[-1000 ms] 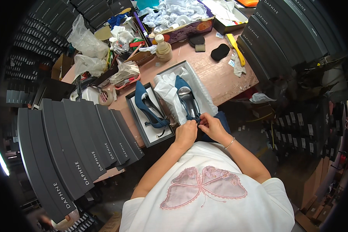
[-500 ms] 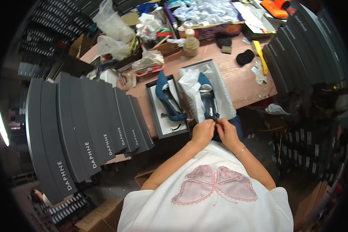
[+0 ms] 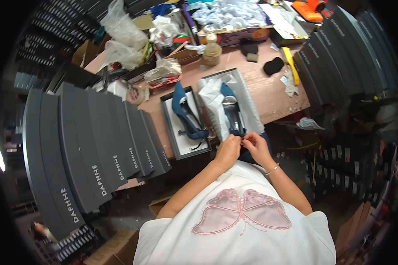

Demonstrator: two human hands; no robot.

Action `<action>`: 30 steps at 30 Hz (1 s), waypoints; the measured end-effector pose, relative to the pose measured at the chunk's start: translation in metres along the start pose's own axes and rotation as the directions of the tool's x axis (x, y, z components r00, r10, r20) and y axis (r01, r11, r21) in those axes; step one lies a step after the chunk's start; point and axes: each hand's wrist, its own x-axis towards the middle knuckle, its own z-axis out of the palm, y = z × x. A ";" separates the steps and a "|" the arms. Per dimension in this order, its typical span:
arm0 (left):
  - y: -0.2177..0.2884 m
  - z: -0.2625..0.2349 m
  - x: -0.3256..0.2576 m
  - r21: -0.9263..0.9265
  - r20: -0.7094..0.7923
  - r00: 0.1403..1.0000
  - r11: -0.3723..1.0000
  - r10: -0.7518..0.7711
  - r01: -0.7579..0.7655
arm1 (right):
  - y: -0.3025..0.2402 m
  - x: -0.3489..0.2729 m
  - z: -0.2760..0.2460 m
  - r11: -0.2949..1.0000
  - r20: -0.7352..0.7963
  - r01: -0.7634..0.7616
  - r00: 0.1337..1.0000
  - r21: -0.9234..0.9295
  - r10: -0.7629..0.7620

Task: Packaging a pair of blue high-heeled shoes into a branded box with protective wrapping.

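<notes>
Head view showed a blue shoe [image 3: 232,114] over a tissue-lined box [image 3: 219,74], toe pointing away, back end at the box's near edge. The fingers of the left hand [image 3: 228,150] and right hand [image 3: 255,145] were pinched on that back end, on a part too small to make out. Over the last second the view had shifted, but both hands had stayed there, so handling of that end seemed unfinished. Just left, a second shoe [image 3: 188,118] lay in a grey box [image 3: 169,126], with stacked boxes [image 3: 93,145] crowding that side. Bare counter [image 3: 276,97] rightward left room up to its edge.

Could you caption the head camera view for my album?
Left hand and right hand at the back of a blue shoe, second shoe alongside.
</notes>
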 end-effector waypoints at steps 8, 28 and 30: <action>-0.002 -0.005 0.006 0.018 -0.083 0.995 0.998 0.059 -0.058 | -0.010 0.001 0.001 0.995 0.013 -0.046 0.999 0.088 0.045; -0.004 -0.020 0.012 0.212 0.119 0.991 0.974 0.060 -0.084 | -0.010 -0.002 0.004 0.979 -0.001 -0.093 0.996 0.180 0.095; -0.003 -0.019 0.013 0.271 0.112 0.991 0.958 0.070 -0.098 | -0.013 -0.002 0.004 0.991 -0.008 -0.063 0.998 0.119 0.064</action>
